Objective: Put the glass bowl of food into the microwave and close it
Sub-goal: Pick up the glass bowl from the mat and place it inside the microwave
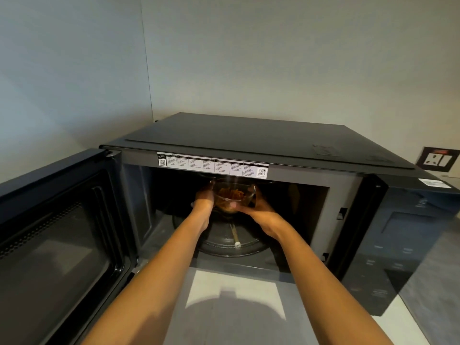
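Observation:
A black microwave (pixel 261 143) stands on the counter with its door (pixel 57 235) swung wide open to the left. Both my arms reach into the cavity. My left hand (pixel 204 202) and my right hand (pixel 258 210) grip a small clear glass bowl (pixel 235 192) from either side. Orange-brown food lies in the bowl. The bowl hangs above the round glass turntable (pixel 231 242), toward the back of the cavity. Whether the bowl touches the turntable is unclear.
The microwave's control panel (pixel 403 247) is on the right of the cavity. A wall socket (pixel 438 159) sits on the wall behind at the right. Grey walls meet in a corner at the back left. A pale counter (pixel 234 295) lies in front.

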`<state>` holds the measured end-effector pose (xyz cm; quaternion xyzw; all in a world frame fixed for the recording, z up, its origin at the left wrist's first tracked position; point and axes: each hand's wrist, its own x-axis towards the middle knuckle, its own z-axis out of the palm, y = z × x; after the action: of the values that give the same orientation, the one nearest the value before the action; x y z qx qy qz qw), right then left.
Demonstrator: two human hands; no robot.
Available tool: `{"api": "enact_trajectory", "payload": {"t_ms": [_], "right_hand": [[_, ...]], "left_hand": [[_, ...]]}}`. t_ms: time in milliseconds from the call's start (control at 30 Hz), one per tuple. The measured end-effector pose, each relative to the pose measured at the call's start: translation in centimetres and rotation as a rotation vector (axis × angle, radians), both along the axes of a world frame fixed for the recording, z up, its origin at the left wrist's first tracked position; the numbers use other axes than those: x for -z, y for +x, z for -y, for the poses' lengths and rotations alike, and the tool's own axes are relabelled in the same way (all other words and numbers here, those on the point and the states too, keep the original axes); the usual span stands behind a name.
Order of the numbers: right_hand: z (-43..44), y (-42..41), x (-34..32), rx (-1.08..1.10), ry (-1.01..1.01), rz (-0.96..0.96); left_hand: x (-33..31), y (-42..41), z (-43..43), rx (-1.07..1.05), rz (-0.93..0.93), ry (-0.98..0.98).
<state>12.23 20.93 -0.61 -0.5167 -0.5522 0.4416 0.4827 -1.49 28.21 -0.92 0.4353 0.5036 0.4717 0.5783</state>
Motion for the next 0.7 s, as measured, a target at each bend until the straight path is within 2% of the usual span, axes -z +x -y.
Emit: {"api": "enact_trajectory", "payload": {"t_ms": [167,700], "right_hand": [[-1.0,0.3,1.1,0.027,0.029,-0.011],[-1.7,0.3,2.3,0.094,-0.053,0.029]], "left_hand": [[1.4,0.5,-0.8,-0.011,0.051,-0.008],[3.1,1.1,-1.6,-0.039,0.113,-0.039]]}}
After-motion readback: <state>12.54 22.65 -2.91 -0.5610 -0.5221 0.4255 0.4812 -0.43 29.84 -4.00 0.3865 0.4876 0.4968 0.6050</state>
